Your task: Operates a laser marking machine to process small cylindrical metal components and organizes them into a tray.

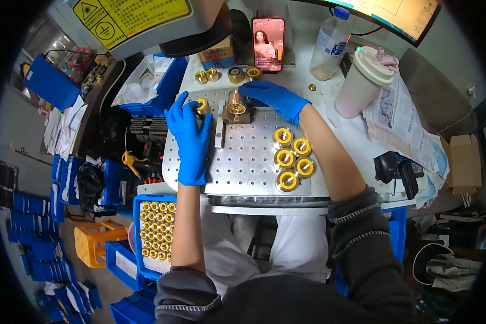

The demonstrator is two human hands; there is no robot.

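Note:
A perforated metal plate (248, 156) lies before me. On it, a small block fixture (238, 117) carries a shiny metal cylinder (236, 101) with a brass-coloured inside. My right hand (275, 99), in a blue glove, reaches in from the right, its fingertips closed on the cylinder's upper side. My gloved left hand (190, 141) is at the plate's left part, thumb and fingers curled about a yellow-ringed metal fitting (203, 107); the fingers partly hide it. A metal bar (220, 127) stands between the left hand and the fixture. Several yellow-ringed fittings (285, 158) stand in a cluster under my right forearm.
Along the back are more brass fittings (236, 74), a lit phone (268, 45), a plastic bottle (328, 48) and a lidded cup (363, 83). A machine head (162, 32) overhangs the plate. Lower left, a blue crate (137, 237) holds rows of fittings.

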